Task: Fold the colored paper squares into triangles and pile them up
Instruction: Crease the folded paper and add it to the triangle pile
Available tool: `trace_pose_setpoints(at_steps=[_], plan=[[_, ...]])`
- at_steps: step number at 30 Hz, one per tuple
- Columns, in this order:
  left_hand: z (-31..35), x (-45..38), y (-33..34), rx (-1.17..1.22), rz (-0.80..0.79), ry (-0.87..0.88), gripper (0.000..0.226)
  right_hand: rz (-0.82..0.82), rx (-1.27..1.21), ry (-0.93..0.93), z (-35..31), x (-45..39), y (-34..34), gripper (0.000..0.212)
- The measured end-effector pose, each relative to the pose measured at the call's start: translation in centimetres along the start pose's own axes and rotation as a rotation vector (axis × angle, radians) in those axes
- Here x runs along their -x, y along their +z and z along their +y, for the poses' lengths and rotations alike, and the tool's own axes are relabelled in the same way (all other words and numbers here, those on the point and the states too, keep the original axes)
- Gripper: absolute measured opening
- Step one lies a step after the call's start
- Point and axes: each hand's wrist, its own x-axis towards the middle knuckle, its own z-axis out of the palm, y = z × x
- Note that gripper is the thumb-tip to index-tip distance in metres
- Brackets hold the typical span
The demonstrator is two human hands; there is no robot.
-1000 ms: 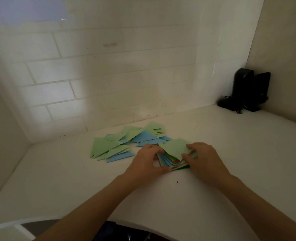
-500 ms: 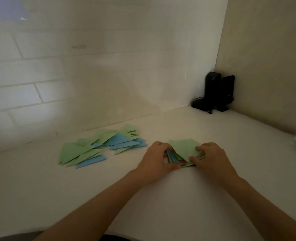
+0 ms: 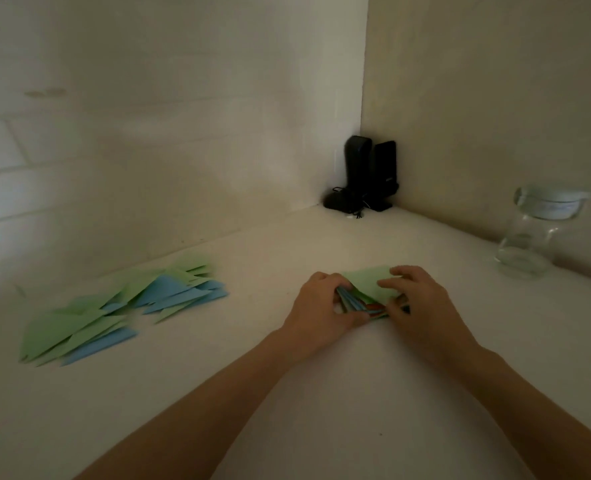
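A stack of colored paper squares (image 3: 368, 284), green on top with blue and red edges showing below, lies on the white counter (image 3: 287, 393). My left hand (image 3: 322, 306) grips the stack's left edge with curled fingers. My right hand (image 3: 415, 303) holds its right side, fingers over the top green sheet and thumb at the near edge. A spread pile of folded green and blue triangles (image 3: 114, 306) lies to the left, away from both hands.
A black device with a cable (image 3: 370, 174) stands in the back corner. A clear glass jar (image 3: 533, 230) stands at the right by the side wall. A tiled wall runs along the back.
The camera has swung to the right, so the triangle pile shifted left and the jar came into view. Both hands stay on the stack.
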Motion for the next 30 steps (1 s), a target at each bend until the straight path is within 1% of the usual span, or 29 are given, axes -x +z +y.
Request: trace_pose_setpoints(at_steps=[2, 4, 6, 9, 12, 14, 17, 19, 21, 23, 25, 26, 28, 30], plan=[[-0.1, -0.1, -0.2, 0.039, -0.019, -0.005, 0.056, -0.012, -0.070, -0.024, -0.1, 0.3, -0.4, 0.038], [-0.5, -0.1, -0.7, 0.082, -0.044, -0.034, 0.057, -0.018, -0.067, -0.025, -0.2, 0.5, -0.3, 0.041], [-0.8, 0.1, -1.4, 0.124, -0.057, -0.081, 0.056, 0.000, -0.033, -0.036, 0.0, 0.7, 0.3, 0.034], [-0.9, 0.9, -2.0, 0.137, -0.051, -0.101, 0.052, 0.073, -0.018, -0.033, 0.2, 0.8, 1.1, 0.018], [-1.1, 1.7, -2.4, 0.157, -0.037, -0.114, 0.049, 0.133, 0.026, -0.001, -0.1, 0.7, 1.4, 0.012], [-1.4, 2.1, -2.8, 0.157, -0.038, -0.125, 0.046, 0.143, 0.033, 0.048, -0.4, 0.4, 1.4, 0.008], [-1.5, 2.8, -3.4, 0.176, -0.037, -0.126, 0.044, 0.144, -0.076, 0.130, -0.9, 0.1, 0.6, 0.009], [-1.4, 3.2, -3.9, 0.187, -0.043, -0.117, 0.044, 0.167, -0.184, 0.174, -1.6, 0.1, -0.4, 0.009], [-1.3, 3.4, -4.2, 0.182, -0.051, -0.103, 0.043, 0.207, -0.237, 0.184, -2.3, 0.1, -1.4, 0.010], [-1.2, 3.8, -4.6, 0.187, -0.052, -0.084, 0.040, 0.272, -0.238, 0.132, -3.4, 0.3, -2.4, 0.009], [-1.2, 4.4, -5.2, 0.170, -0.037, -0.060, 0.036, 0.318, -0.228, 0.024, -5.0, 0.6, -2.9, 0.007], [-1.3, 4.9, -5.6, 0.130, -0.018, -0.046, 0.035, 0.314, -0.212, -0.041, -6.1, 1.0, -2.9, 0.005], [-1.5, 6.2, -6.7, 0.040, 0.024, -0.026, 0.041, 0.248, -0.130, -0.164, -8.5, 2.2, -1.8, 0.003], [-2.0, 8.0, -7.6, -0.008, 0.025, -0.032, 0.052, 0.129, -0.048, -0.241, -10.0, 3.9, 0.5, 0.008]])
